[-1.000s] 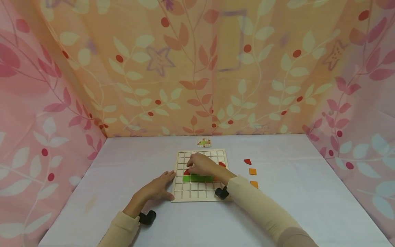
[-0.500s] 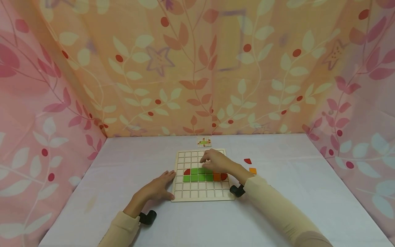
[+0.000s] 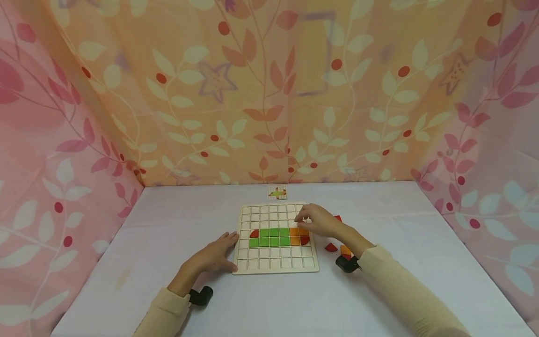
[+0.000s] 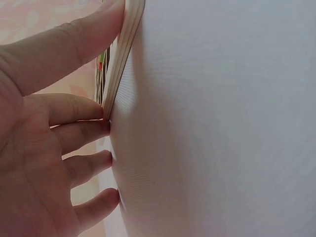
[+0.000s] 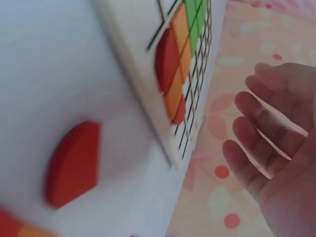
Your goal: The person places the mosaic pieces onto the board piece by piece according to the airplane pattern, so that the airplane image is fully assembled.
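A pale wooden grid board [image 3: 275,265] lies mid-table. On it runs a two-row block of green square tiles [image 3: 273,238], with orange tiles [image 3: 294,235] at the right end and red rounded pieces, one at the left [image 3: 254,233] and others at the right. My left hand [image 3: 215,255] rests at the board's left edge, thumb and fingertips touching it, fingers spread. Over the board's right edge hovers my right hand [image 3: 322,221]; in the right wrist view its fingers [image 5: 259,113] are loosely bent and hold nothing.
Right of the board lie a loose red quarter-round piece [image 3: 331,247], an orange tile [image 3: 345,249] with red beside it, and another red piece [image 3: 338,218] partly behind my right hand. A small pattern card [image 3: 277,192] lies behind the board. Patterned cloth walls [image 3: 269,93] enclose the table.
My right hand has moved right across the board from its left part to its right edge, uncovering the green and orange tiles. The left hand stays in place.
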Available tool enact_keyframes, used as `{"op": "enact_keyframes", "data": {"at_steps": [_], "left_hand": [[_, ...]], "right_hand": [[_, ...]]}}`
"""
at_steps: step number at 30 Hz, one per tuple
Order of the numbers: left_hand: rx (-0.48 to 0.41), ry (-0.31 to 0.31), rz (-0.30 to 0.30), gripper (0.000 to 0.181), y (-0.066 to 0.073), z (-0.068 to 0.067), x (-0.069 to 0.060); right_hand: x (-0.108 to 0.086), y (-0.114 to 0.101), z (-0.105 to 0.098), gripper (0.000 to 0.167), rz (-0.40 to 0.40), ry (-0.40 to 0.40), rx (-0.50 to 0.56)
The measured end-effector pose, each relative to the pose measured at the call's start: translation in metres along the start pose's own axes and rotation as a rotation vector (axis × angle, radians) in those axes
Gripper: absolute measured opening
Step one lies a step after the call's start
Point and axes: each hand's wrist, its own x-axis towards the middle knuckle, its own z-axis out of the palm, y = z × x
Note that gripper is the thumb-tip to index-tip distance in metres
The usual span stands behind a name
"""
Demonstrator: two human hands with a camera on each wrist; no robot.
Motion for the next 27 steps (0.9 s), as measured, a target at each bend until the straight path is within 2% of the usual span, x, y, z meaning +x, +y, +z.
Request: {"op": "enact_keyframes", "data": {"at_steps": [7, 12, 18, 23, 27], "left_hand": [[-0.011, 0.002, -0.001, 0.095, 0.002, -0.002, -0.002], [-0.005, 0.005, 0.004, 0.094, 0.004, -0.002, -0.003], [-0.003, 0.003, 0.007, 0.094, 0.004, -0.002, -0.003], [-0.003, 0.003, 0.011, 0.094, 0.004, -0.002, -0.003], [-0.007, 0.006, 0.01, 0.095, 0.005, -0.003, -0.003]], "right_hand": [[-0.026, 0.01, -0.002, 0.015, 0.081, -0.012, 0.012], [-0.041, 0.018, -0.004, 0.016, 0.13, -0.06, 0.043], [-0.057, 0.026, -0.001, 0.016, 0.125, -0.121, 0.081], [-0.064, 0.03, 0.0, 0.015, 0.06, -0.131, -0.003], [-0.068, 0.032, 0.002, 0.018, 0.069, -0.131, -0.098]]}}
